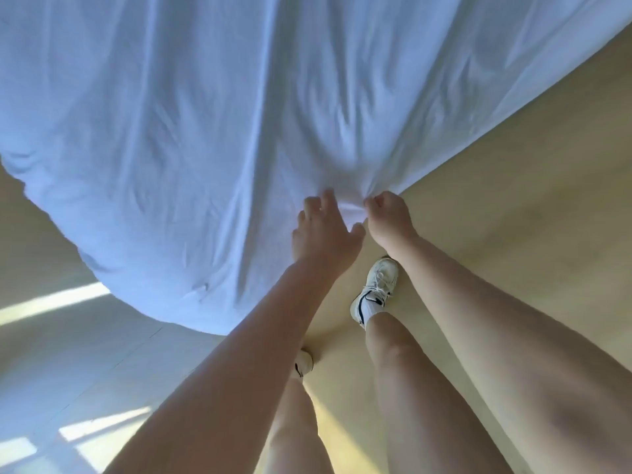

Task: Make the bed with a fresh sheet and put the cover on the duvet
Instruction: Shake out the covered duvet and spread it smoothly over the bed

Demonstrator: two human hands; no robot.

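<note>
At the near edge of the white bedding (pixel 171 131), spread over the tan floor (pixel 513 165): our right hand (pixel 390 218) pinches a bunched fold; our left hand (pixel 325 237), fingers spread, lies against the cloth just beside it.

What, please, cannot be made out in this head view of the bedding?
Head view only.
Whatever lies under the white fabric: hidden by it.
Its far edges: cut off by the top, left and right frame edges.
Left shoe: mostly hidden behind the left forearm.
The bit pinched in the right hand: covered by its curled fingers.
</note>
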